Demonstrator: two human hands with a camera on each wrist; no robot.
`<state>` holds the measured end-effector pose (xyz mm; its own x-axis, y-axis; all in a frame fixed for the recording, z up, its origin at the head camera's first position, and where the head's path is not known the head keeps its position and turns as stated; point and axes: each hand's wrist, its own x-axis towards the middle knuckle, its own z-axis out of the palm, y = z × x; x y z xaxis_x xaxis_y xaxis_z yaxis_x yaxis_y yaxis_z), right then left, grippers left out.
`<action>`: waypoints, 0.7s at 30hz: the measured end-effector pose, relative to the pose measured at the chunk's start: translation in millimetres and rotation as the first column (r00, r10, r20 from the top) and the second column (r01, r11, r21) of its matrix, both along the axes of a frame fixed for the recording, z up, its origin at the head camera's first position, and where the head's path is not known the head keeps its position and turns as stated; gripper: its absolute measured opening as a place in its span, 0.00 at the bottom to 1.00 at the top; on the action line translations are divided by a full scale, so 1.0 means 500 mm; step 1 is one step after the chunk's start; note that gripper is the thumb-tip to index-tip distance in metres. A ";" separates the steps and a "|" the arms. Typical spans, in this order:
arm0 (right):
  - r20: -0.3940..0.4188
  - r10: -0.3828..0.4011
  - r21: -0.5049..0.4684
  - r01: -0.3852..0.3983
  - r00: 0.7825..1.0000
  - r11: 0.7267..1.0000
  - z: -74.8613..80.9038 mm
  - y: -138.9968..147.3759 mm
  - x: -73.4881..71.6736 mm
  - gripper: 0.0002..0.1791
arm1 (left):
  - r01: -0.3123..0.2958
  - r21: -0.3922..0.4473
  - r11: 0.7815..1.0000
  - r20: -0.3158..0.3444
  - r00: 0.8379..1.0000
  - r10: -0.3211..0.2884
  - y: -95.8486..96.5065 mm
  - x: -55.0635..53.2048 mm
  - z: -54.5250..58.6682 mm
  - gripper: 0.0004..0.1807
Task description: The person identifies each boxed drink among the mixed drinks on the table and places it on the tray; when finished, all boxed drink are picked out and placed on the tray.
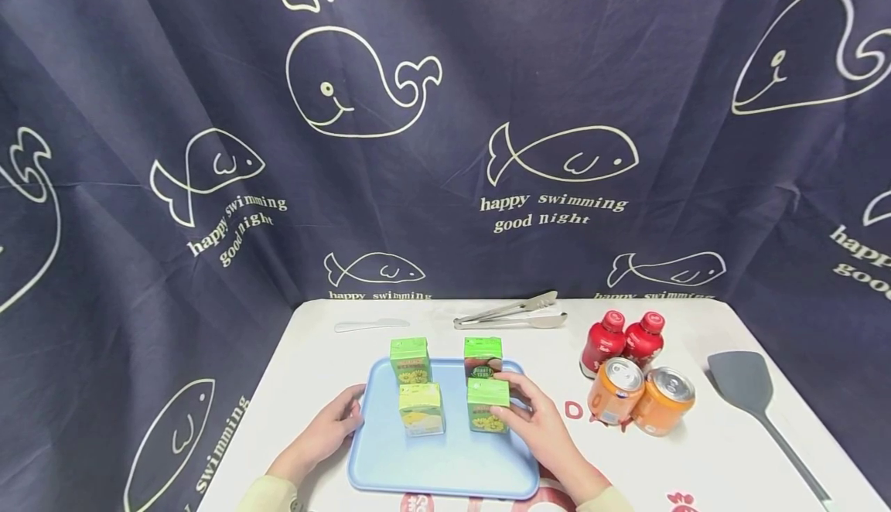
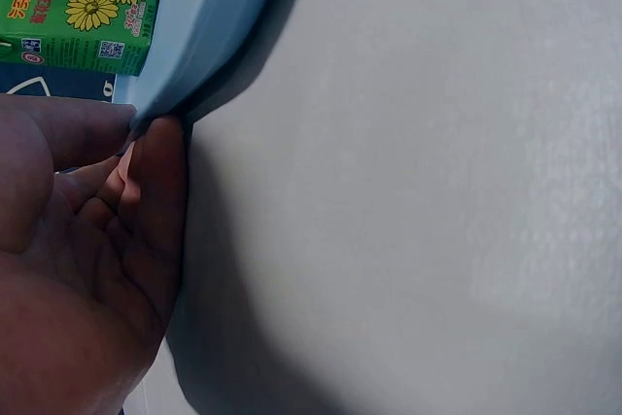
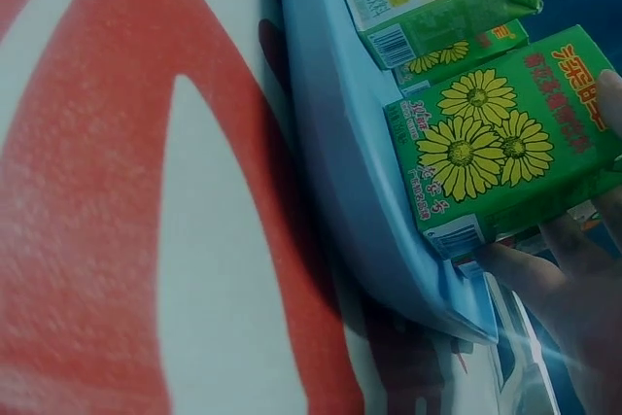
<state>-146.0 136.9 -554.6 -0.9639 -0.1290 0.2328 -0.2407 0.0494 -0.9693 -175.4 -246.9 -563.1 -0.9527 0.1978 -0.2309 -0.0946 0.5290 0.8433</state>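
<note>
A light blue tray (image 1: pixel 473 462) bears several drink cartons. My left hand (image 1: pixel 326 425) pinches the tray's left edge, with the thumb over the rim and fingers under it in the left wrist view. At the tray's right side, my right hand (image 1: pixel 541 422) grips a green drink carton with yellow flowers (image 3: pixel 505 133) between thumb and fingers. To its left stands a yellow-and-green carton (image 1: pixel 421 410). Behind them are another green flowered carton (image 1: pixel 410 360) and a green carton with a dark red front (image 1: pixel 482 357). All appear upright.
Right of the tray stand two red bottles (image 1: pixel 602 343) and two orange cans (image 1: pixel 616 392). A grey spatula (image 1: pixel 743 380) lies at the far right. Metal tongs (image 1: pixel 511 314) and a white plastic knife (image 1: pixel 372 325) lie along the back of the white table (image 1: pixel 306 342).
</note>
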 end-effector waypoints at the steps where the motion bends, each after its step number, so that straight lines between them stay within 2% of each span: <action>1: -0.003 0.002 -0.004 -0.002 1.000 1.000 -0.001 0.000 0.000 0.30 | 0.001 0.004 1.000 0.000 1.000 -0.001 0.000 0.000 0.001 0.31; 10: 0.004 0.019 -0.001 -0.019 1.000 1.000 -0.001 0.001 0.001 0.30 | 0.004 0.007 1.000 0.000 1.000 -0.004 0.001 0.002 0.002 0.31; 15: 0.012 0.010 0.091 -0.011 1.000 0.996 0.014 0.006 0.007 0.30 | -0.026 -0.015 1.000 -0.009 1.000 0.026 0.000 0.004 -0.001 0.30; 21: -0.090 0.011 0.204 0.008 0.996 0.979 0.056 0.048 0.025 0.29 | -0.064 -0.071 0.995 -0.047 0.997 0.061 0.000 0.009 0.002 0.28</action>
<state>-133.7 161.0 -526.5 -0.9400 -0.1839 0.2873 -0.3267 0.2430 -0.9134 -171.1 -246.8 -562.1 -0.9723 0.1218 -0.1995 -0.0925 0.5834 0.8069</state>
